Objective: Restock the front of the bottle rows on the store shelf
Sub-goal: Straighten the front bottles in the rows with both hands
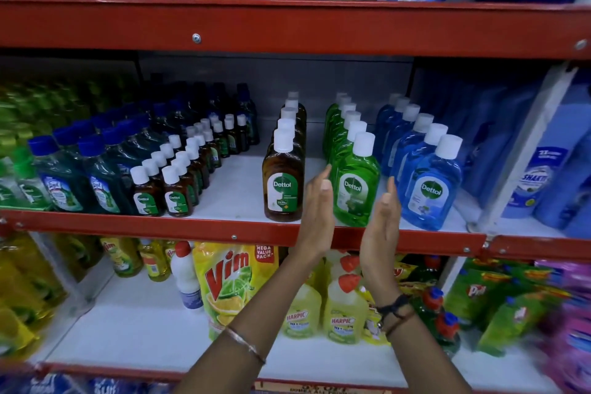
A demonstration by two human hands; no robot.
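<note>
Middle shelf, red metal front rail (pixel 192 227), white deck. My left hand (pixel 318 211) and right hand (pixel 382 221) are both raised flat, palms facing each other, fingers straight and together, gripping nothing. They flank the front green translucent Dettol bottle with a white cap (pixel 355 182); left fingertips sit just beside its left shoulder, and I cannot tell whether they touch. Right hand stands in the gap between it and the front blue translucent Dettol bottle (pixel 430 186).

Green row runs straight back, front bottle at the shelf edge. Front brown Dettol bottle with white cap (pixel 283 182) leads its own row just left of my left hand, also at the edge. Small brown white-capped bottles (pixel 174 192) stand in two rows further left, with bare deck between them and the brown row.
</note>
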